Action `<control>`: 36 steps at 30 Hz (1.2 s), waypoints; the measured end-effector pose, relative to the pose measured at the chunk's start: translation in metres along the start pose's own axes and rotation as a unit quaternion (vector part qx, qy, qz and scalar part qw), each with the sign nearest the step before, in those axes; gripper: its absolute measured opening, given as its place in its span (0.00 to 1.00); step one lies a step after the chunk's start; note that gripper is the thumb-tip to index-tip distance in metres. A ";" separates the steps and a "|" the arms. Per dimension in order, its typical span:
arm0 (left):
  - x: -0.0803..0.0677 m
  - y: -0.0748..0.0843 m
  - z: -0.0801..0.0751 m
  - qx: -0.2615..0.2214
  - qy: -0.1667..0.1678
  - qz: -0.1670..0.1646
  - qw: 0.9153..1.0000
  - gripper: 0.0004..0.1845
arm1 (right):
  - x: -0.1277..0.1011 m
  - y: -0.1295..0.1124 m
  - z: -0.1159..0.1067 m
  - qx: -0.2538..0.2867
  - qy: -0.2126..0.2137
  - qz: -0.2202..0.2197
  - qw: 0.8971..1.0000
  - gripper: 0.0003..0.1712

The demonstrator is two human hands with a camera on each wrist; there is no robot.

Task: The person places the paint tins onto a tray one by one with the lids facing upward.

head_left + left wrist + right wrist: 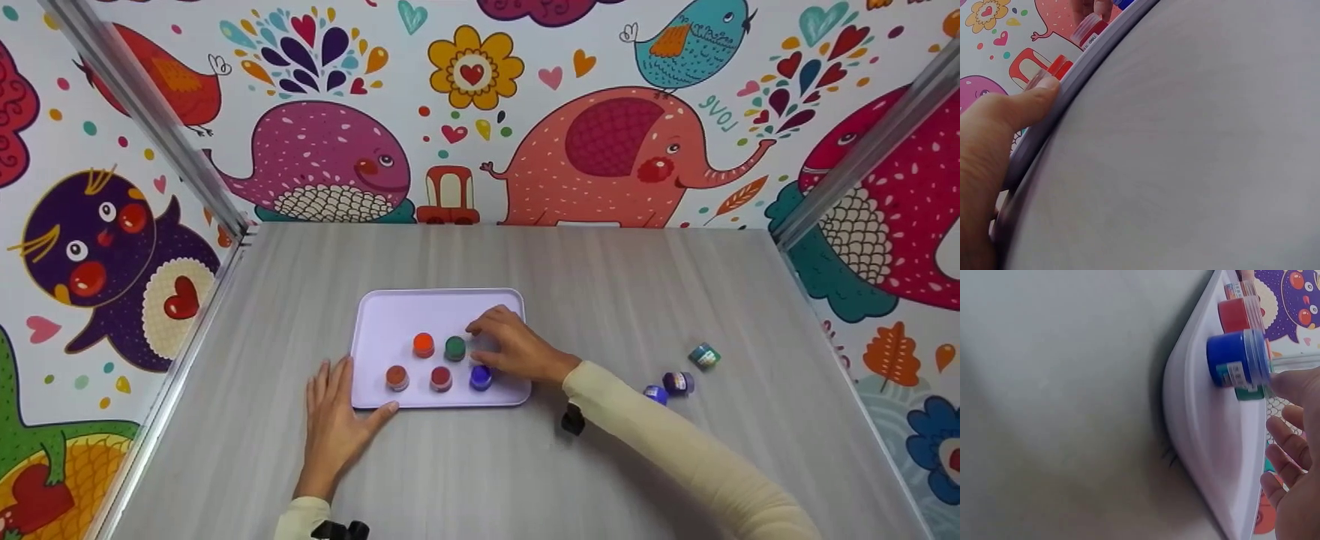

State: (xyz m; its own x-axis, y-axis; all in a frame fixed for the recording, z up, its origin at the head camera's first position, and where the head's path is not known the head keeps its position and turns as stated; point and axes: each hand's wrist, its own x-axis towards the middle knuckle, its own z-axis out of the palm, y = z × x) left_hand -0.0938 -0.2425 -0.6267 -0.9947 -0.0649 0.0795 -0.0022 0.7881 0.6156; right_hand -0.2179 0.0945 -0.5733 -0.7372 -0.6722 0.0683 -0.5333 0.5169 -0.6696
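The right hand (517, 349) hovers over the right part of the lilac tray (390, 319), fingers loosely spread and gripping nothing, fingertips near the green paint pot (454, 347) and the blue paint pot (480, 377). The left hand (335, 420) lies flat on the counter (600, 285) at the tray's near left corner, fingers straight, thumb pressed against the tray's rim. The tray holds five small pots (all upright, lids on): orange (423, 344) and green toward its middle, then brownish-orange (397, 377), red (441, 378) and blue along its near edge. Right of the tray, three more pots lie on the counter: two dark blue ones (670, 387) together, a teal one (704, 355) beyond them.
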 end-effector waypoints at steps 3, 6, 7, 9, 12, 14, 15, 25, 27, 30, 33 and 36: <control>0.001 -0.001 0.000 0.001 -0.008 -0.004 1.000 0.64 | -0.010 0.007 -0.007 0.009 0.008 -0.004 1.000 0.23; 0.002 -0.001 0.000 -0.001 -0.011 -0.006 1.000 0.64 | -0.019 0.013 -0.014 0.017 0.021 -0.006 1.000 0.23; 0.002 0.000 -0.001 -0.001 -0.013 -0.007 1.000 0.64 | -0.023 0.015 -0.017 0.020 0.025 -0.004 0.999 0.23; 0.003 0.000 -0.002 0.000 -0.014 -0.007 1.000 0.64 | -0.028 0.018 -0.023 0.025 0.034 0.007 0.999 0.23; 0.003 0.000 -0.003 0.002 -0.018 -0.009 1.000 0.64 | -0.037 0.023 -0.030 0.025 0.044 0.022 0.998 0.23; 0.002 -0.001 -0.003 0.003 -0.018 -0.010 1.000 0.64 | -0.043 0.027 -0.034 0.023 0.051 0.030 0.998 0.23; 0.002 -0.001 -0.003 0.004 -0.018 -0.011 1.000 0.65 | -0.046 0.030 -0.036 0.021 0.054 0.028 0.998 0.24; 0.000 0.000 -0.003 0.011 -0.019 -0.010 1.000 0.64 | -0.070 0.042 -0.050 0.018 0.073 0.048 0.996 0.24; 0.000 0.000 -0.003 0.009 -0.019 -0.010 1.000 0.64 | -0.074 0.044 -0.053 0.020 0.077 0.050 0.996 0.24; 0.000 0.001 -0.003 0.006 -0.021 -0.013 1.000 0.64 | -0.080 0.048 -0.058 0.024 0.085 0.052 0.995 0.24; 0.000 0.002 -0.002 0.006 -0.023 -0.016 1.000 0.65 | -0.086 0.052 -0.061 0.028 0.092 0.060 0.994 0.24; 0.000 0.002 -0.003 0.007 -0.026 -0.020 0.999 0.65 | -0.093 0.056 -0.064 0.038 0.096 0.071 0.992 0.24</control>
State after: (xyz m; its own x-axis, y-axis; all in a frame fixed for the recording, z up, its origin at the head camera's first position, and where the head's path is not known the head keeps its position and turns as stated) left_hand -0.0939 -0.2426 -0.6234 -0.9978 -0.0649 0.0134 -0.0436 0.7944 0.6058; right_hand -0.2055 0.2197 -0.5699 -0.8725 -0.4774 0.1041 -0.3902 0.5527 -0.7364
